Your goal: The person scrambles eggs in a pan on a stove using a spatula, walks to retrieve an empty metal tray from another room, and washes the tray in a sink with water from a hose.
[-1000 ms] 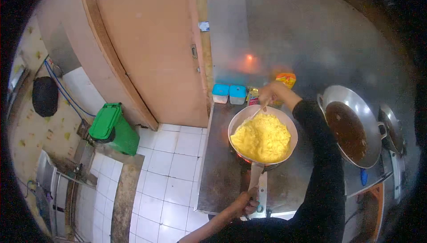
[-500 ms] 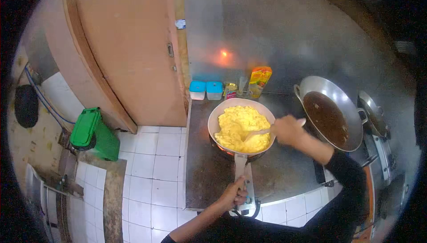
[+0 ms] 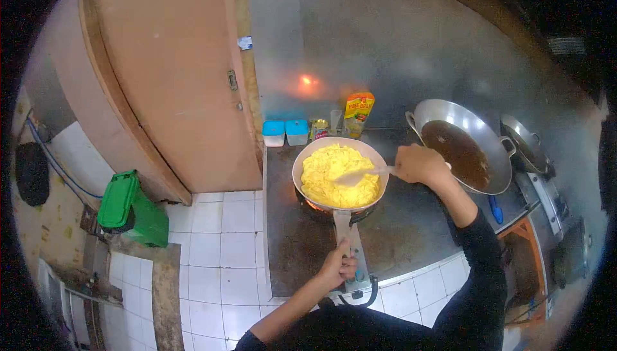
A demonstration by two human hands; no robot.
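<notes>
Yellow scrambled eggs (image 3: 324, 177) fill most of a light-coloured frying pan (image 3: 299, 158), which sits over a lit burner. My left hand (image 3: 337, 266) is closed around the pan's handle (image 3: 342, 226), below the pan. From the right, my right hand (image 3: 421, 165) grips a spatula (image 3: 353, 176) by its handle. The spatula's pale blade rests on the top of the eggs near the middle of the pan. Orange flame (image 3: 315, 206) shows beneath the pan's front left edge.
Behind the pan stand two blue-lidded tubs (image 3: 285, 131), a small can (image 3: 319, 128) and a yellow pouch (image 3: 358, 112). A large wok (image 3: 437, 112) holding brown liquid is to the right. A green bin (image 3: 138, 213) stands on the tiled floor at left.
The spatula has lifted out of the eggs to lie across their top, and my right hand has risen slightly. My left hand keeps its grip. The whole view has shifted a little.
</notes>
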